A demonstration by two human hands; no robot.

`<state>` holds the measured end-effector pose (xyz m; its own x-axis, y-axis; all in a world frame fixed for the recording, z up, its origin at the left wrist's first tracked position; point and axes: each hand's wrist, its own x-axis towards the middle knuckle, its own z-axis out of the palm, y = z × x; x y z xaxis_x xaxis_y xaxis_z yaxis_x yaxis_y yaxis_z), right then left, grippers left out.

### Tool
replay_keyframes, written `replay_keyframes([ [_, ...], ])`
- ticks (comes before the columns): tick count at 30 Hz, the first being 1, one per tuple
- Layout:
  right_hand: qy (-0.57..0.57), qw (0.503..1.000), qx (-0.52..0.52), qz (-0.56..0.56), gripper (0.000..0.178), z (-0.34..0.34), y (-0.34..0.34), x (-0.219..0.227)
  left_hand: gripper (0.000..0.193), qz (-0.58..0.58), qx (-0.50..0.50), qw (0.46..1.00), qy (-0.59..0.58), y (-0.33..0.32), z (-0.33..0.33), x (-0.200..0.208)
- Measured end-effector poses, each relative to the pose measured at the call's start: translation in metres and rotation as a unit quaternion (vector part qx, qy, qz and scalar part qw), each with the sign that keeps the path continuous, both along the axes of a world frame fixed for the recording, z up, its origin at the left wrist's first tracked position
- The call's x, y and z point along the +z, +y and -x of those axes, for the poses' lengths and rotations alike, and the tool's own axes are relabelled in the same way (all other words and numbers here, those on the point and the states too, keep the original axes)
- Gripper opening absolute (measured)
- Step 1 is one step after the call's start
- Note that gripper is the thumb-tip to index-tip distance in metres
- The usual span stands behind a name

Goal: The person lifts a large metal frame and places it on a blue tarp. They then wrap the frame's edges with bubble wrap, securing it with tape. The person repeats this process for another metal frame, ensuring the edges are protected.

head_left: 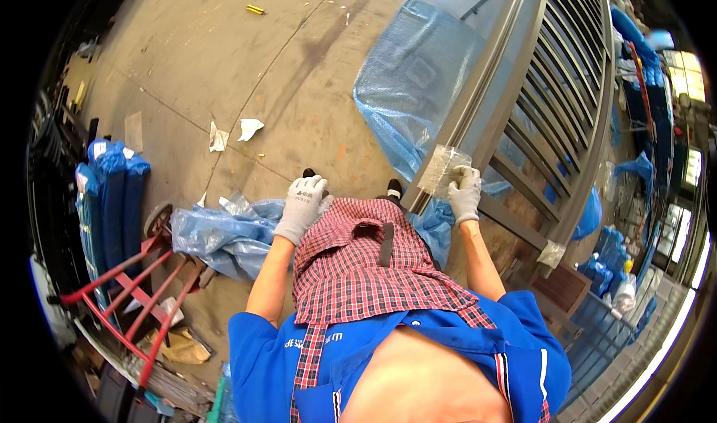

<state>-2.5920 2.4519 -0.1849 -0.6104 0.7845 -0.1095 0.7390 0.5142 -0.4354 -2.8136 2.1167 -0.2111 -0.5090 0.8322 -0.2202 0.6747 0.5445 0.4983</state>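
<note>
My right hand [464,193], in a pale grey work glove, has its fingers bent at the edge of a clear plastic wrap [444,170]. That wrap goes around the near end of a long grey-brown metal rail [478,98]. Beside the rail, a slatted metal panel [567,87] of similar colour stretches away on the right. My left hand [302,208], gloved alike, is closed at the left edge of my checked apron [366,251]; what its fingers hold is hidden. Blue bubble wrap [418,72] lies under and beside the rail.
Crumpled blue plastic [224,236] lies on the floor left of my legs, next to a red hand truck [138,292]. Blue-wrapped bundles [119,191] stand farther left. Paper scraps [250,128] and a small yellow object [255,9] are on the concrete floor. Wrapped goods [609,266] stand at right.
</note>
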Motion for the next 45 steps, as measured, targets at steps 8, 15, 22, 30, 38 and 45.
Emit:
replay_keyframes([
  [8,0.073,0.985,-0.139,0.070,0.021,0.004,0.006,0.004,0.042,-0.046,-0.086,0.995,0.013,0.047,0.114,0.019],
  [15,0.213,0.950,-0.224,0.039,0.016,0.073,0.039,0.030,0.042,-0.053,-0.181,0.982,-0.008,0.142,0.179,0.039],
  [22,0.373,0.891,-0.200,0.166,0.017,0.220,0.124,0.078,0.044,0.010,-0.181,0.983,0.030,0.202,0.278,0.043],
  [30,0.367,0.892,-0.122,0.234,0.019,0.343,0.204,0.091,0.045,0.112,-0.128,0.985,0.025,0.261,0.397,0.010],
  [38,0.301,0.917,-0.110,0.236,0.020,0.468,0.311,0.050,0.054,0.163,-0.073,0.979,-0.100,0.363,0.548,-0.064],
  [45,0.310,0.904,-0.222,0.195,0.021,0.526,0.449,0.058,0.050,0.085,-0.197,0.976,-0.027,0.628,0.680,-0.049],
])
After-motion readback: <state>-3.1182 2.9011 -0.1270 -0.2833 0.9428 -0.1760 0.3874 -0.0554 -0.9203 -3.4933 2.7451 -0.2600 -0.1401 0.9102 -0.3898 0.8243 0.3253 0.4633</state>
